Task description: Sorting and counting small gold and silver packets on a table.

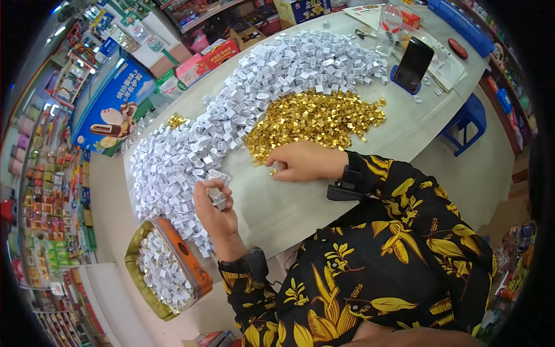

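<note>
My left hand (pixel 216 215) is at the edge of a long heap of small white paper-like pieces (pixel 179 168), its fingers curled around a small white piece (pixel 219 200). At the near edge of a pile of small shiny gold pieces (pixel 315 118), my right hand (pixel 307 161) has its thumb and forefinger bent toward each other. A single gold piece (pixel 273 172) shows at those fingertips. The exact shape of the pieces is too small to make out.
An orange-sided container (pixel 193 260) full of white pieces stands at the table's left near edge. On the pale table (pixel 272 217), a phone on a blue stand (pixel 413 66) and a plastic bottle (pixel 390 26) are at the far right. A blue stool (pixel 469 124) stands beyond the right edge.
</note>
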Available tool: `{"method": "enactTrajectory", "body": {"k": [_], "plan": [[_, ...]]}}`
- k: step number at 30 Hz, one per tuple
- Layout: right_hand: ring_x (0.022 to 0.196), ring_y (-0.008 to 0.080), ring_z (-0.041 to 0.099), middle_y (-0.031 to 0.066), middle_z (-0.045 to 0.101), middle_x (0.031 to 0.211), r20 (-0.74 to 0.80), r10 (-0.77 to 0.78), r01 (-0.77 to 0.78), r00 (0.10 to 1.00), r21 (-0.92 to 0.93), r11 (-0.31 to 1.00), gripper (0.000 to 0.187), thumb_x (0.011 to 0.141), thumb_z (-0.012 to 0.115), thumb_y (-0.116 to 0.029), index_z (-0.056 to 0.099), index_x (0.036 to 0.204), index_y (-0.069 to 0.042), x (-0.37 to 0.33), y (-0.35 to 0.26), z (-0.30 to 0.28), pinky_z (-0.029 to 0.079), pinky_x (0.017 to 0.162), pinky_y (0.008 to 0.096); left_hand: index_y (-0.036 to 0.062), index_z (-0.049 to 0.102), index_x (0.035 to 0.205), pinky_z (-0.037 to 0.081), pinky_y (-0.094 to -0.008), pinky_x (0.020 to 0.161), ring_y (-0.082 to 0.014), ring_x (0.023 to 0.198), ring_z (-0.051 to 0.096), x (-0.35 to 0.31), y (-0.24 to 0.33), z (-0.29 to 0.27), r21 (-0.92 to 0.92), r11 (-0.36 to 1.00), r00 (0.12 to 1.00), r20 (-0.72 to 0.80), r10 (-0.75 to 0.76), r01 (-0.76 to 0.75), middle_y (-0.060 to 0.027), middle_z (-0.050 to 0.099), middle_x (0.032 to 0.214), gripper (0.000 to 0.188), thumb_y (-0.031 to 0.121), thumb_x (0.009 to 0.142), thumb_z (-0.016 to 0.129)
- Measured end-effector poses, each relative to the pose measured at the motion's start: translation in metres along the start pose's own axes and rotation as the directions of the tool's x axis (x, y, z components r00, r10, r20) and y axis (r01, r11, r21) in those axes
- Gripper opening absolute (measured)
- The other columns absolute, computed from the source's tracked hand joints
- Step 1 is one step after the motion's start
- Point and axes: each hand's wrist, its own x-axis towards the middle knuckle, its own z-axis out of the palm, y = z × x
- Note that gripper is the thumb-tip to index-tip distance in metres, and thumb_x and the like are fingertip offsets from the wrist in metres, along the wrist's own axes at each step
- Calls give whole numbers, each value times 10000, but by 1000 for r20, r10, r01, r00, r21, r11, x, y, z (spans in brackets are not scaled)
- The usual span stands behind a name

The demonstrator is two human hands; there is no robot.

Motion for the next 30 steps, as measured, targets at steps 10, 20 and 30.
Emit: {"method": "enactTrajectory", "body": {"k": [10, 20, 30], "plan": [[716, 292, 617, 107, 633, 759, -68, -61, 58, 996, -50, 997, 174, 771, 630, -224, 637, 822, -57, 2, 12, 5, 482, 629, 385, 68, 572, 959, 477, -394, 578, -274, 702, 608, 11, 6, -14, 878, -251, 876, 454, 163, -408, -120, 610, 847, 170, 197, 858, 526], [692, 293, 615, 109, 633, 746, -81, -79, 84, 994, 63, 994, 156, 768, 596, -199, 638, 823, -59, -1, 17, 4, 483, 622, 374, 130, 587, 1108, 493, -424, 650, -342, 732, 621, 27, 5, 9, 738, -597, 941, 328, -89, -314, -127, 628, 862, 285, 214, 843, 528], [667, 88, 561, -3, 590, 735, -90, -63, 103, 994, 554, 826, 171, 840, 614, -208, 612, 897, -47, 4, 7, 2, 453, 591, 246, 33, 590, 996, 472, -341, 658, -273, 745, 621, -19, -28, 42, 882, 97, 884, 446, 142, -461, -146, 643, 848, 209, 156, 827, 608]]}}
